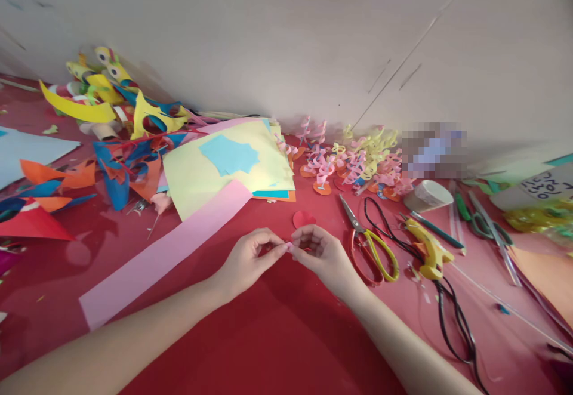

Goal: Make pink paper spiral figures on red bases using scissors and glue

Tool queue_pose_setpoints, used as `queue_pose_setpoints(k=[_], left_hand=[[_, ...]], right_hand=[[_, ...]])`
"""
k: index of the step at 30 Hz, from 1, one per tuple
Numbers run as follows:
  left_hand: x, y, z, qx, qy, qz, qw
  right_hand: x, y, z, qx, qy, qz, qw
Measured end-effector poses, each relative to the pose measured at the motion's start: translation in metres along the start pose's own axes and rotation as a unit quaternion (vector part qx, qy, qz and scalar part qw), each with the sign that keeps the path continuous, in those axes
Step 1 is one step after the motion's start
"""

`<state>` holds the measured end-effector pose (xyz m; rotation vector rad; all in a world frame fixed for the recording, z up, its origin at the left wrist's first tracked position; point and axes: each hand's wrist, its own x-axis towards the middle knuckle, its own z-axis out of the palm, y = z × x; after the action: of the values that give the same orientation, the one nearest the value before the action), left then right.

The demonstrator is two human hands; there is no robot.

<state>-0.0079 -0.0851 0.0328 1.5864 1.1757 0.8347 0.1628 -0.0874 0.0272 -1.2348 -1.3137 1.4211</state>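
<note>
My left hand (250,258) and my right hand (320,255) meet just above the red table (268,335), fingertips pinched together on a tiny pink paper piece (289,246). Both hands have their fingers curled. A small red paper circle (304,219) lies just beyond my right hand. A long pink paper strip (165,255) runs diagonally to the left of my left hand.
Red and yellow scissors (369,249) and a yellow glue gun (430,252) with its black cord lie right of my hands. Curled paper flowers (353,162), a tape roll (427,195), a stack of coloured sheets (228,165) and paper craft figures (116,114) line the wall.
</note>
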Motion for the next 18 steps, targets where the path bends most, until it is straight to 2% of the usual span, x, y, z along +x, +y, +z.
queue_pose_setpoints(k=[10,18], left_hand=[[-0.0004,0.0004,-0.0006,-0.024,-0.012,-0.008,1.000],[0.0004,-0.0023,0.0002,-0.026,-0.009,-0.006,1.000]], right_hand=[[0.0002,-0.0015,-0.0023,0.060,-0.027,0.021,0.998],[-0.0018,-0.0011,0.0009,-0.005,0.006,-0.022,1.000]])
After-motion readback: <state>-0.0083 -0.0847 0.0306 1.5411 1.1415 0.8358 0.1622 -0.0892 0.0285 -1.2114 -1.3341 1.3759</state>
